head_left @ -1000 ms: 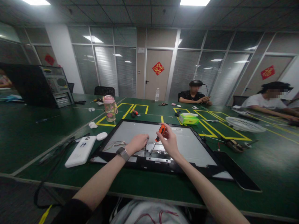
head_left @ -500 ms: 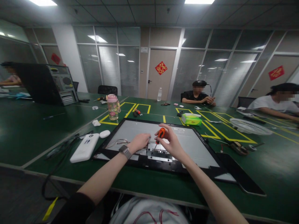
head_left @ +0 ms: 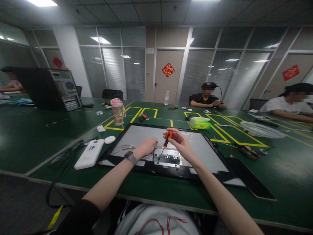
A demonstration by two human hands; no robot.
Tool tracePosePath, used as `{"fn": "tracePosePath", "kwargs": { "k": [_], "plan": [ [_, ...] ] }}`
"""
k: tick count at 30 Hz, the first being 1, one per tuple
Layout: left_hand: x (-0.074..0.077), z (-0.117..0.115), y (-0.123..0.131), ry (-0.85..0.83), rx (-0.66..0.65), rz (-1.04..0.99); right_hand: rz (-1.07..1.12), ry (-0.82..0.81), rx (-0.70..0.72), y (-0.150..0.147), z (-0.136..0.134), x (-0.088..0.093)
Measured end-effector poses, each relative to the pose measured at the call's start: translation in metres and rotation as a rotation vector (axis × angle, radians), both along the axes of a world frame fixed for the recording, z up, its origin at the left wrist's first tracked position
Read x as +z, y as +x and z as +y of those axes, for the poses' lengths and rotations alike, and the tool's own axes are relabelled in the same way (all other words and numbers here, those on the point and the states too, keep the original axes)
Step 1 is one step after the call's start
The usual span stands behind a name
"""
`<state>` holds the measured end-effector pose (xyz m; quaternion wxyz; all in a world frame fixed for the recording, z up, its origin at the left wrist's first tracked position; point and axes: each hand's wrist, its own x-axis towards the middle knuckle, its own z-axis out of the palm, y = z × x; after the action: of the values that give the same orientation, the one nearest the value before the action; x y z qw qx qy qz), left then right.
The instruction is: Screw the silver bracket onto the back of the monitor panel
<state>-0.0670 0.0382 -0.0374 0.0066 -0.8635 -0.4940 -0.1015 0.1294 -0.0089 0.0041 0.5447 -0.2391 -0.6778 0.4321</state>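
Observation:
An orange-and-black screwdriver (head_left: pixel 167 139) is gripped at its handle by my right hand (head_left: pixel 181 143). Its thin shaft slants down and left to the front left part of a silver metal bracket (head_left: pixel 171 156). Beneath the bracket lies a flat display panel (head_left: pixel 207 160) with a black frame and pale grey back. My left hand (head_left: pixel 146 148), a watch on its wrist, rests at the bracket's left end with fingers curled together. What those fingertips pinch, if anything, is hidden. Thin wires (head_left: pixel 122 148) run across the panel left of that hand.
Left of the panel are a white power bank-like block (head_left: pixel 89 155), a white oval case (head_left: pixel 110 140) and dark cables (head_left: pixel 66 160). A pink-lidded bottle (head_left: pixel 118 112) and green tissue pack (head_left: pixel 200 123) stand beyond. A black slab (head_left: pixel 251 178) lies right. Other people sit around the table.
The screwdriver now leans further, with its handle tilted right and its shaft more visible. My right hand has shifted slightly right. My left hand stays at the bracket.

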Motion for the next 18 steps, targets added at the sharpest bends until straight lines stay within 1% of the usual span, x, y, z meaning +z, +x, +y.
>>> {"fn": "tracePosePath", "kwargs": {
  "k": [5,8,10,13,15,16,18],
  "plan": [
    [0.0,0.0,0.001,0.003,0.005,0.023,0.072,-0.07,-0.081,-0.001,0.005,-0.005],
    [0.0,0.001,0.001,0.011,0.008,0.04,0.112,-0.097,-0.024,-0.002,0.007,-0.007],
    [0.0,0.001,0.001,0.013,0.01,0.045,0.122,-0.082,0.019,-0.002,0.009,-0.008],
    [0.0,0.001,0.001,0.017,0.003,0.042,0.089,-0.04,-0.035,-0.001,0.011,-0.009],
    [0.0,0.001,0.001,0.016,0.0,0.037,0.079,-0.054,-0.078,-0.001,0.011,-0.008],
    [0.0,0.001,0.001,0.014,-0.001,0.033,0.082,-0.078,-0.076,-0.002,0.011,-0.007],
    [0.0,0.0,0.001,0.008,0.002,0.024,0.101,-0.128,-0.029,-0.003,0.008,-0.004]
  ]
}}
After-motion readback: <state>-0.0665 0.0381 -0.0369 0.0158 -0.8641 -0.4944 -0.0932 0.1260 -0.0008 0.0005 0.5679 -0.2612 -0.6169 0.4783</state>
